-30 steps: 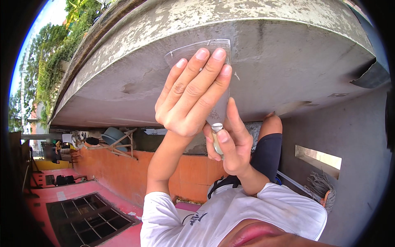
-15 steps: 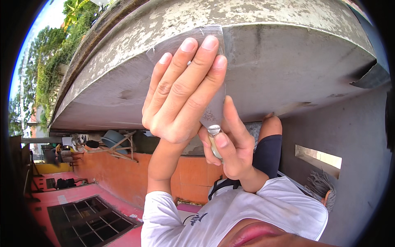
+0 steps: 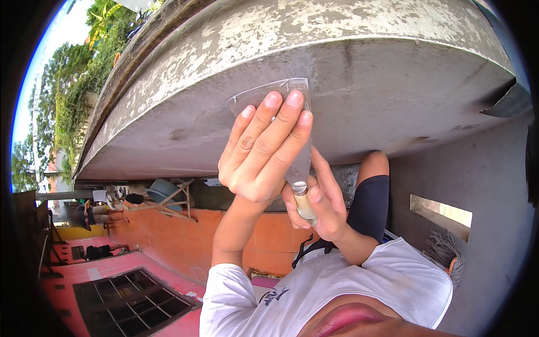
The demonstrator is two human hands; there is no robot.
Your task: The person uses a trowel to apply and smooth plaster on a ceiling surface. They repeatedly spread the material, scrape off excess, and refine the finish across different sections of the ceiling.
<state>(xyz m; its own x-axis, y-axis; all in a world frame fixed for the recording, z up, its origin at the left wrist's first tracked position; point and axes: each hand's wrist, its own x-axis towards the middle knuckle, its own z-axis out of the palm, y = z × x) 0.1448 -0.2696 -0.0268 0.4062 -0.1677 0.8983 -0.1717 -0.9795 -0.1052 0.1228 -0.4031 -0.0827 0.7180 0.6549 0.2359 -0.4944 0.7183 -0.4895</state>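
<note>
A wide-bladed putty knife (image 3: 300, 167) lies with its grey blade against a smooth grey concrete surface (image 3: 370, 95). My right hand (image 3: 329, 210) is closed around its pale handle, thumb on the near side just below the metal collar. Flat on the blade rests my left hand (image 3: 261, 146), its fingers stretched out and close together, tips just short of the blade's far edge. The fingers cover the blade's middle. Along that far edge a little whitish material shows.
A mottled, flaking band (image 3: 359, 22) borders the grey surface. At right, a mop head (image 3: 446, 255) hangs near a slot in the grey wall. Leftward are a blue-grey tub (image 3: 163, 190) by a wooden stand (image 3: 182, 196), several people, and a dark window grille (image 3: 132, 300).
Both hands and the putty knife have moved down and slightly right in view, taking the blade farther from the flaking band. The grip is unchanged.
</note>
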